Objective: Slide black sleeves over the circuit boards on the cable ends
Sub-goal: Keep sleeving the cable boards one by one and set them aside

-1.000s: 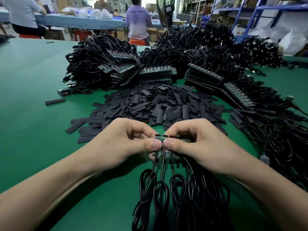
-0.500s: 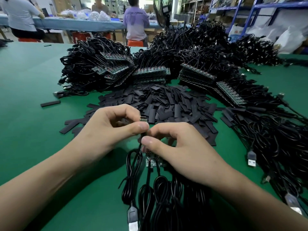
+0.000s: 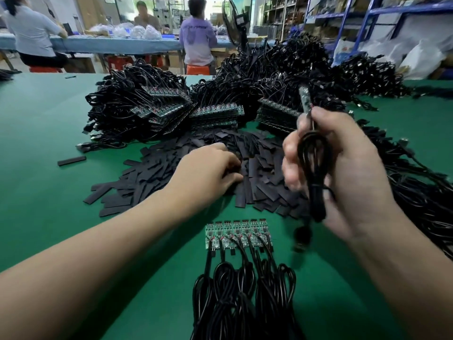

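Note:
My right hand (image 3: 343, 173) grips a coiled black cable (image 3: 315, 168), lifted above the table; its small circuit board (image 3: 304, 99) sticks up past my fingers. My left hand (image 3: 208, 170) reaches into the heap of flat black sleeves (image 3: 171, 173), fingers curled down among them; whether it holds one is hidden. In front of me a joined row of several green circuit boards (image 3: 236, 233) lies flat on the green table (image 3: 49, 192), their coiled black cables (image 3: 240, 298) trailing toward me.
Big piles of black cables with stacked board strips (image 3: 215, 116) stand behind the sleeve heap, and more cables (image 3: 416, 192) spread along the right. One stray sleeve (image 3: 71, 160) lies at the left. People sit at a blue table (image 3: 110, 44) far behind.
One cable came away from the row, and my right hand has lifted it up and to the right. My left hand let go and moved forward into the sleeve heap. The board row now lies uncovered.

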